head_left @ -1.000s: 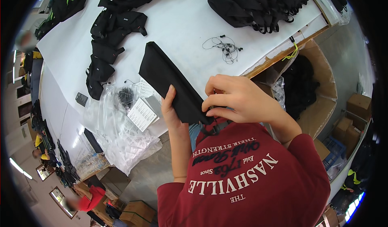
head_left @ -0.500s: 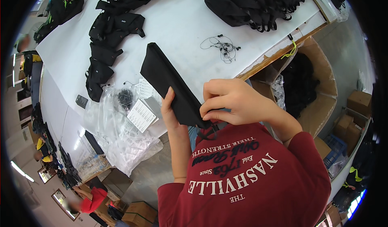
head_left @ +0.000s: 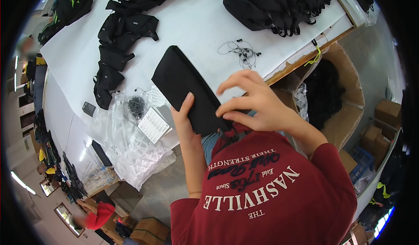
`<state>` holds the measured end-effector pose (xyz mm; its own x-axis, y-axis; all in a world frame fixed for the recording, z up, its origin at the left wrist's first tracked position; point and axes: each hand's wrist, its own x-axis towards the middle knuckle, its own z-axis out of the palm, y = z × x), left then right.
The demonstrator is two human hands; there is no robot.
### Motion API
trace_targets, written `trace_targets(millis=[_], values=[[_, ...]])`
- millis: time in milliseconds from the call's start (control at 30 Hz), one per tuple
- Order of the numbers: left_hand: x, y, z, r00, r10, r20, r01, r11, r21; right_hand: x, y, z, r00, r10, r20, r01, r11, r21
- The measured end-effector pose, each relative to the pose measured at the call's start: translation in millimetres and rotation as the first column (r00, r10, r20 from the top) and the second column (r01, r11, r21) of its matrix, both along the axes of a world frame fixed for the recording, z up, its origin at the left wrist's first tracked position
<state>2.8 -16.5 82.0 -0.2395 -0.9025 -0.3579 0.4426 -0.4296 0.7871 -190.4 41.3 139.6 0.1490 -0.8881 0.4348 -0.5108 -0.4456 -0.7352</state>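
A flat, oblong black fabric pouch (head_left: 185, 90) is tilted in front of my chest, its far end over the white table. My left hand (head_left: 185, 118) grips its lower left part, thumb on the front face and the other fingers hidden behind. At the pouch's right edge, thumb and index fingertip of my right hand (head_left: 251, 99) are pinched together; its other fingers are raised and bent. What exactly the pinch holds on the edge is too small to make out. A dark strap loop hangs at the pouch's lower end, against my red shirt.
On the white table (head_left: 196, 31) lie a row of black pouches (head_left: 113, 57), a heap of black bags (head_left: 279, 5) and tangled black cords (head_left: 242, 51). Clear plastic bags (head_left: 126, 144) and white printed tags (head_left: 153, 125) lie left. An open carton (head_left: 349, 70) stands right, beyond the table's wooden edge.
The pouch has turned to show more of its broad face. My right hand's outer fingers have lifted and spread, while thumb and index stay at the pouch's edge.
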Motion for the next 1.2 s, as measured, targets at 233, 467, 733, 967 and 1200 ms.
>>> trace_targets(millis=[233,467,733,967,1200], values=[[-4,12,18,0.988,-0.095,0.120,0.100,0.994,-0.034,-8,-11,-12,0.911,-0.183,-0.369,0.181,0.983,-0.040],[-1,22,14,0.991,-0.067,0.120,0.065,0.998,0.022,-15,-6,-18,0.925,-0.072,-0.372,0.022,0.990,-0.138],[-1,26,14,0.977,-0.075,0.197,0.077,0.997,-0.003,-14,4,-40,0.894,-0.368,-0.257,0.374,0.927,-0.025],[0,26,17,0.991,-0.115,0.070,0.111,0.992,0.061,-12,-8,-60,0.829,-0.558,-0.045,0.559,0.828,0.046],[-5,27,18,0.996,-0.061,0.059,0.059,0.998,0.034,-4,7,-50,0.879,-0.282,-0.384,0.278,0.958,-0.067]])
